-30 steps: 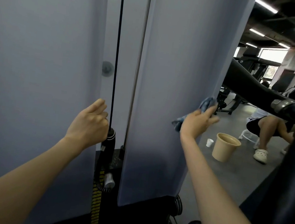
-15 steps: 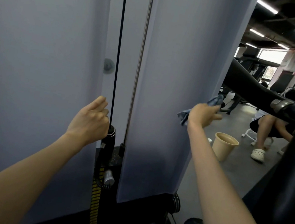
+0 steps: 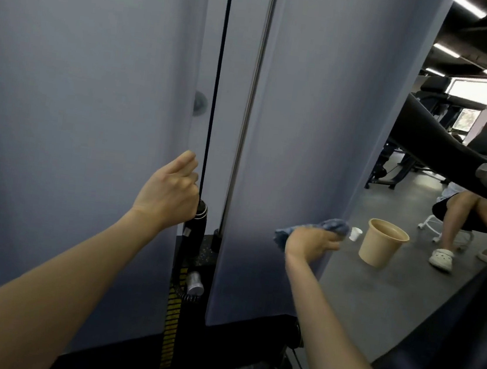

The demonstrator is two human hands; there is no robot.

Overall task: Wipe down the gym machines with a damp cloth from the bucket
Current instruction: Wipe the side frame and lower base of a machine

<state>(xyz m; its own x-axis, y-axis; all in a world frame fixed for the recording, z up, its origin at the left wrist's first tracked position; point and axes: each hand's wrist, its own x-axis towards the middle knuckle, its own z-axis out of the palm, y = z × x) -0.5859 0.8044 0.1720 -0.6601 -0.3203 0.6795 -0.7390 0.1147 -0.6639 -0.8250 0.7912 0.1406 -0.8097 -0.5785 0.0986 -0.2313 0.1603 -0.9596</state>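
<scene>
Now low on the gym machine, the person's right hand (image 3: 310,243) presses a bunched blue cloth (image 3: 333,226) against the outer edge of the right shroud panel (image 3: 321,117), fingers curled round the fabric. A second ago the same hand worked that edge noticeably higher. The stroke has run downward, which suggests the upper edge is wiped and only the strip below the hand, down to the black base, remains.

The left hand (image 3: 169,189) has not shifted. Its fingers are curled round the inner edge of the left shroud panel (image 3: 77,102), just beside the black cable (image 3: 218,74), apparently as a brace. Between the panels stand a steel guide rod (image 3: 252,93) and the yellow-marked weight stack (image 3: 172,313).

Right of the wiped edge, grey floor gives room. The tan bucket (image 3: 378,250) stands there, apart from the machine, with a small white cup (image 3: 356,233) beside it. A black machine arm (image 3: 440,147) crosses at right and a seated person (image 3: 462,217) is beyond the bucket, so outward room looks tighter than downward.
</scene>
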